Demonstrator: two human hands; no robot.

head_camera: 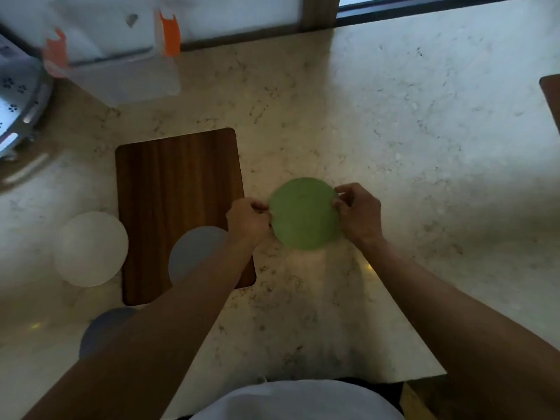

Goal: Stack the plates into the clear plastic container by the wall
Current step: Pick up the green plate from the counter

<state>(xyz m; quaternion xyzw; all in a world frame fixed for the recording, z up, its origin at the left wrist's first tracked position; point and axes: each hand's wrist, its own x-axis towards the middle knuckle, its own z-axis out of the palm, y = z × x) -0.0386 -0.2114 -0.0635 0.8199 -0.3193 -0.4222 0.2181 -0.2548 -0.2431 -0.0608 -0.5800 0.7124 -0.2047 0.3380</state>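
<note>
A green plate (304, 213) sits over the marble counter, just right of a wooden board. My left hand (247, 221) pinches its left rim and my right hand (359, 212) pinches its right rim. A white plate (91, 248) lies on the counter at the left. On the near part of the board rests a grey plate (194, 253), partly hidden by my left forearm. Another grey plate (103, 331) shows near the front edge, also half covered by that arm. The clear plastic container (121, 77) with orange clips stands by the wall at the back left.
The dark wooden board (175, 189) lies flat left of centre. A metal-rimmed basket with patterned cloth (15, 95) stands at the far left. A brown corner (551, 95) juts in at the right edge. Bare marble counter (424, 147) stretches to the right and back.
</note>
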